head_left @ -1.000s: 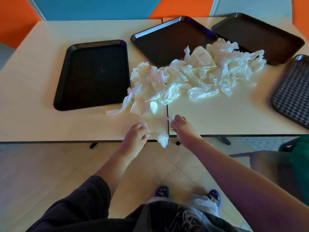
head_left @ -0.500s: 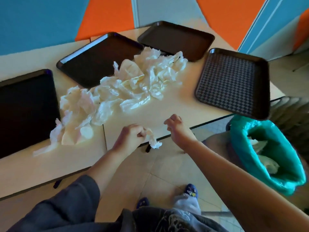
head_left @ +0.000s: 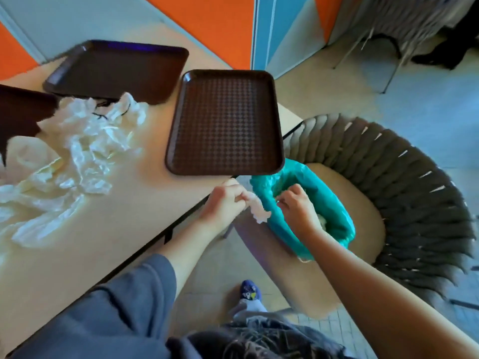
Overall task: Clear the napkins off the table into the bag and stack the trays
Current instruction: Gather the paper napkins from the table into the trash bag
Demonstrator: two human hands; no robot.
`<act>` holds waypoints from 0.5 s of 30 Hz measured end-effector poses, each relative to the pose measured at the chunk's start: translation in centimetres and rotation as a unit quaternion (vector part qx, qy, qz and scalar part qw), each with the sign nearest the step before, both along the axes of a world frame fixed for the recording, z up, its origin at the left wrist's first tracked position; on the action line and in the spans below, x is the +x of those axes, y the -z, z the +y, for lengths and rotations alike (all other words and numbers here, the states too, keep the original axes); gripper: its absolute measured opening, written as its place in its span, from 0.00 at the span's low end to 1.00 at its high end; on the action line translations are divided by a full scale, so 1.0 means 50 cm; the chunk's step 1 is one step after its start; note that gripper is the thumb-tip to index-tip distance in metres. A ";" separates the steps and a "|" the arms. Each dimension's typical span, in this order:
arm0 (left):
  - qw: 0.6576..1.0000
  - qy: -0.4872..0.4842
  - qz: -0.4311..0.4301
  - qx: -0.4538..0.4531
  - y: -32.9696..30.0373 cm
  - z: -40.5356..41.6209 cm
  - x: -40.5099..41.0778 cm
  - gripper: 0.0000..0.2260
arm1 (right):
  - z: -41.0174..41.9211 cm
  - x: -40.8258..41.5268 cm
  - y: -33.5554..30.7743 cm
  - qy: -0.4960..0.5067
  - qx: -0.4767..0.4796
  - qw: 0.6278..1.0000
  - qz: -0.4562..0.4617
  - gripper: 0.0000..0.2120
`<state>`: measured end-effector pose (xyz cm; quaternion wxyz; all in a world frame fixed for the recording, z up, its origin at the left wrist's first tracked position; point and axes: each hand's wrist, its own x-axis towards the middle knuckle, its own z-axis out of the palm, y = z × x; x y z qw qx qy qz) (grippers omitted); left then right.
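Three brown trays show: the far-left tray [head_left: 18,112] is cut off by the frame, a smooth tray [head_left: 116,68] sits behind, and a checker-textured tray [head_left: 225,123] overhangs the table [head_left: 129,198] edge. Crumpled white napkins [head_left: 77,141] lie heaped there, blurred beyond counting. The left hand [head_left: 223,200] pinches one wad [head_left: 259,212] just beside the teal bag [head_left: 334,211] on a woven chair [head_left: 414,190]. The right hand [head_left: 298,206] is curled over the bag's mouth; whether it grips anything, I cannot tell.

left hand [head_left: 225,203] pinching napkin [head_left: 258,209], beside teal bag [head_left: 334,203]

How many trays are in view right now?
3. A checkered tray at the table edge near the bag, a smooth tray behind it, and one cut off at left. Others may sit out of frame.
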<state>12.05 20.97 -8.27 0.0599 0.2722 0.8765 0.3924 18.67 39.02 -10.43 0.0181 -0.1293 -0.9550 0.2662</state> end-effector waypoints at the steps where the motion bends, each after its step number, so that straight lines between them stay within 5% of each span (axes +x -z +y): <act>1: 1.000 0.015 -0.003 0.001 0.003 0.034 -0.001 0.03 | 0.025 0.012 0.006 0.008 0.009 1.000 -0.004 0.08; 6: 0.997 0.066 -0.029 0.015 0.004 0.175 -0.003 0.05 | 0.127 0.051 0.051 0.094 -0.010 0.992 -0.081 0.07; 11: 0.993 0.114 -0.033 -0.017 0.013 0.261 -0.008 0.08 | 0.168 0.077 0.076 0.100 -0.024 0.973 -0.205 0.22; 15: 0.981 0.161 -0.068 -0.085 0.036 0.289 -0.018 0.14 | 0.190 0.087 0.075 0.128 0.000 0.971 -0.204 0.15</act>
